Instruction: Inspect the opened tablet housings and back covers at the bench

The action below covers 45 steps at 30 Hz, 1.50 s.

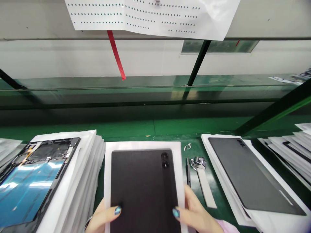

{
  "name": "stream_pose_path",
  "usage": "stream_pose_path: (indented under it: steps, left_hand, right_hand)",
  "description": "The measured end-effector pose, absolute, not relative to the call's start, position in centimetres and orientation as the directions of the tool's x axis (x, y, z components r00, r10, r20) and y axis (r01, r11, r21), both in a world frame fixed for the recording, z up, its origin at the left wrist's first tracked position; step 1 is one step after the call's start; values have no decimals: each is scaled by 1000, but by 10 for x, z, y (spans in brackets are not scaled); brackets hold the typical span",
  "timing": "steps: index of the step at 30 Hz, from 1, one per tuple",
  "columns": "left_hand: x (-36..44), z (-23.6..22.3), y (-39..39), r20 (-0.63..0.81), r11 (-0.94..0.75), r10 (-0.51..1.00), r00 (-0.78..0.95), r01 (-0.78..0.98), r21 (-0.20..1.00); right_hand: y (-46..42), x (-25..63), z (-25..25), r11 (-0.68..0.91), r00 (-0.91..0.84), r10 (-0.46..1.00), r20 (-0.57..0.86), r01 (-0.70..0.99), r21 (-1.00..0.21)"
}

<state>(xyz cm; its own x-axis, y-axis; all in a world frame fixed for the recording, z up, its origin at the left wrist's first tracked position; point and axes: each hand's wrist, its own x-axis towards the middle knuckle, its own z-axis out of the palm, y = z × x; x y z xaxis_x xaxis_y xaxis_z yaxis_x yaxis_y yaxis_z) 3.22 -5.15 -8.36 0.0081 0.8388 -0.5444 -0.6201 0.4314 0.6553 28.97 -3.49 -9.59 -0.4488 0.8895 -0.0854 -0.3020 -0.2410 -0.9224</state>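
A dark tablet back cover (143, 187) with a camera bump near its top right corner lies on a white sheet (143, 145) in front of me. My left hand (103, 217) grips its left side, thumb on the dark face and fingers underneath. From the right side my right hand (196, 212) holds it the same way. To the left, an opened tablet (36, 184) with a blue-filmed battery and bare circuit parts rests on a tall pile of white sheets (85, 181). A grey tablet back cover (252, 174) lies on another pile to the right.
On the green bench (145, 127), a pair of tweezers (188, 171) and a metal clip with a pale strap (206, 187) lie right of the held cover. More layered sheets (291, 152) stand far right. Dotted paper (145, 16) and a red strip (116, 55) hang above.
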Motion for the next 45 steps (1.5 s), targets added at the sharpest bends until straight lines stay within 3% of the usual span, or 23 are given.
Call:
stream_pose_path:
  steps: [2,5,7,9,11,14,18,20,26,31,36,40,45]
  left_hand:
    - [37,-85,-44,-553,405,832,-46,-631,662]
    - [42,-89,-31,-567,403,821,-66,-636,657]
    - [43,-93,-24,-569,385,817,-98,-642,663]
    - [43,-95,-21,-562,355,817,-133,-651,671]
    - [43,-96,-20,-555,340,819,-146,-656,674]
    - [44,-96,-22,-549,343,824,-138,-651,678]
    - [49,-97,-23,-509,332,853,-114,-633,699]
    - [52,-98,-23,-482,326,871,-92,-624,710]
    - [57,-108,-22,-408,283,909,-89,-587,759]
    - [56,-117,-24,-388,294,921,-39,-585,756]
    - [57,-121,-25,-414,330,910,0,-601,727]
    - [60,-116,-23,-443,356,896,26,-637,684]
    - [63,-103,-22,-463,410,878,124,-695,591]
  right_hand:
    - [-28,283,-100,-114,-169,982,-86,-165,-980]
    - [-16,279,-103,83,131,985,110,195,-977]
    - [-9,280,-105,138,89,979,185,381,-914]
    - [-5,281,-105,111,-33,994,108,461,-880]
    - [-4,281,-103,25,-132,991,-34,421,-907]
    - [-4,278,-95,-149,-251,948,-196,192,-970]
    - [-5,281,-85,-243,-218,950,-224,-65,-968]
    - [-3,286,-83,-222,-156,965,-209,-71,-972]
    - [2,298,-85,-31,-10,999,-33,156,-987]
    - [-2,302,-88,-100,26,995,-101,-29,-995]
    - [-21,287,-95,-131,-143,986,-91,-296,-946]
    - [-38,270,-113,-168,-215,970,-116,-246,-954]
    - [-41,281,-128,-39,15,999,-42,-145,-989]
